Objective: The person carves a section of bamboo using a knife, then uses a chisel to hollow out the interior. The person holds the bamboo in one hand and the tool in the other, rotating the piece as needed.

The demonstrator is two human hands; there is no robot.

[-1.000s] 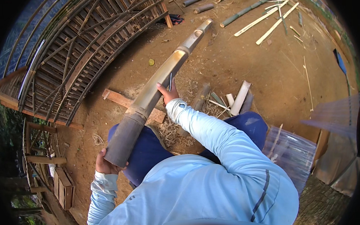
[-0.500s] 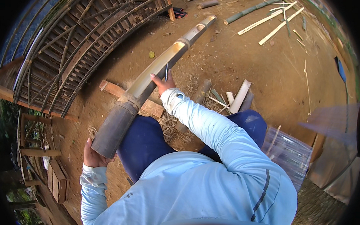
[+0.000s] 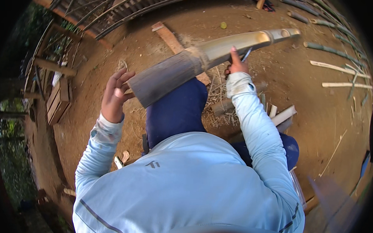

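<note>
A thick bamboo pole point(image 3: 167, 78) lies aslant over my left thigh, its dark uncut end at the left. Beyond a fibrous node its upper side is cut open, showing the pale hollow inside toward the far right. My left hand point(image 3: 115, 94) is at the dark end, fingers spread and curved, the tips at or just off its rim. With my right hand point(image 3: 238, 65) I grip the near edge of the cut section, thumb over the lip. A thin, shiny strip, perhaps a blade point(image 3: 246, 54), sticks up beside that thumb; its lower part is hidden.
A reddish plank point(image 3: 168, 35) lies on the dirt beneath the pole, with shavings point(image 3: 218, 93) around it. Split bamboo pieces point(image 3: 284, 116) rest by my right knee. Green poles point(image 3: 331, 50) and pale strips point(image 3: 346, 85) lie far right. A slatted bamboo bench point(image 3: 129, 7) stands far left.
The pole has swung clockwise, lying flatter across the view, partly because my view has turned left. My left hand has loosened from under the dark end, fingers spreading; my right hand keeps its grip.
</note>
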